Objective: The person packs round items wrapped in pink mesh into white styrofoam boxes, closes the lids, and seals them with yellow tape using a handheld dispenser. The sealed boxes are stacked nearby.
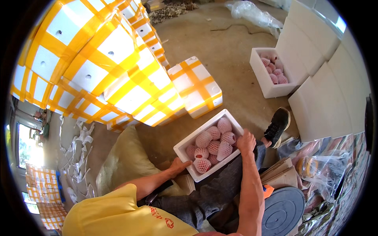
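Observation:
An uncovered white foam box (180, 149) stands tilted in the view before me, over my bent legs or close by them. Inside it lie several round fruits in pink foam nets (203, 139); a little red skin shows through some nets. My left hand (179, 167) grips the box at its near left corner, the thumb on the rim. At the right end, my right hand (247, 142) holds the rim, fingers curled over it. The box hides part of both hands' grip.
Taped foam boxes (133, 88) are stacked at the left, one lower box (196, 85) beside them. A second box of netted fruit (265, 85) stands near plain foam boxes (324, 112). A stuffed sack (124, 162), a round grey lid (279, 211) and cardboard (283, 174) lie close by.

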Action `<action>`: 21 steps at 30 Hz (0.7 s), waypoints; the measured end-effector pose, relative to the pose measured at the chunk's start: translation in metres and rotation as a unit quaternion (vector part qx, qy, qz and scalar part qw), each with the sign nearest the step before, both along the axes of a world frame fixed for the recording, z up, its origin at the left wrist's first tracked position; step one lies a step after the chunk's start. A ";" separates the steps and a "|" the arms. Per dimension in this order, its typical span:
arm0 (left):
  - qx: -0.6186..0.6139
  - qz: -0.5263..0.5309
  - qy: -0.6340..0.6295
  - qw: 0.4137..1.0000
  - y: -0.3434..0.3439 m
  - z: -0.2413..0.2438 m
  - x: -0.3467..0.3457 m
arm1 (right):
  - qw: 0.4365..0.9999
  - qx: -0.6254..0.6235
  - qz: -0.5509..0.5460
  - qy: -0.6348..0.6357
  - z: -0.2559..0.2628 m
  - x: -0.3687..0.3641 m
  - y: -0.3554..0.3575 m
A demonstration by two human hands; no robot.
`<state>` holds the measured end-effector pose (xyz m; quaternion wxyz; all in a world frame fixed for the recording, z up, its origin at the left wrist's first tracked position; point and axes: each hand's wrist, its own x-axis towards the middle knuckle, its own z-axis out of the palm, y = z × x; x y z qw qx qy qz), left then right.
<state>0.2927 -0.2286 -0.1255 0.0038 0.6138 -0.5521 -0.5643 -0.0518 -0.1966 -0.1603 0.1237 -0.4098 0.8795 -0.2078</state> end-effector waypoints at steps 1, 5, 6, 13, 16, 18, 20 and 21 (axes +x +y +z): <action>-0.013 -0.006 0.018 1.000 -0.003 -0.001 0.000 | 1.000 -0.003 0.003 0.015 0.002 -0.004 -0.002; -0.105 -0.011 0.078 0.991 -0.018 -0.031 0.021 | 0.994 -0.086 0.014 0.063 0.052 0.007 0.004; -0.116 0.001 0.132 0.984 -0.023 -0.049 0.024 | 0.991 -0.104 0.024 0.075 0.069 0.005 0.006; -0.222 -0.071 0.278 0.932 -0.051 0.042 0.012 | 0.981 -0.155 -0.049 0.109 0.203 0.012 0.076; -0.242 -0.035 0.328 0.912 -0.044 0.117 -0.032 | 0.974 -0.165 -0.134 0.076 0.253 0.022 0.136; -0.295 -0.073 0.314 0.899 -0.034 0.146 -0.062 | 0.959 -0.158 -0.218 0.086 0.263 0.026 0.194; -0.256 -0.144 0.388 0.873 -0.022 0.166 -0.088 | 0.950 -0.139 -0.274 0.057 0.276 0.036 0.245; -0.220 -0.237 0.317 0.892 -0.001 0.198 -0.107 | 0.939 -0.127 -0.320 0.021 0.283 0.043 0.274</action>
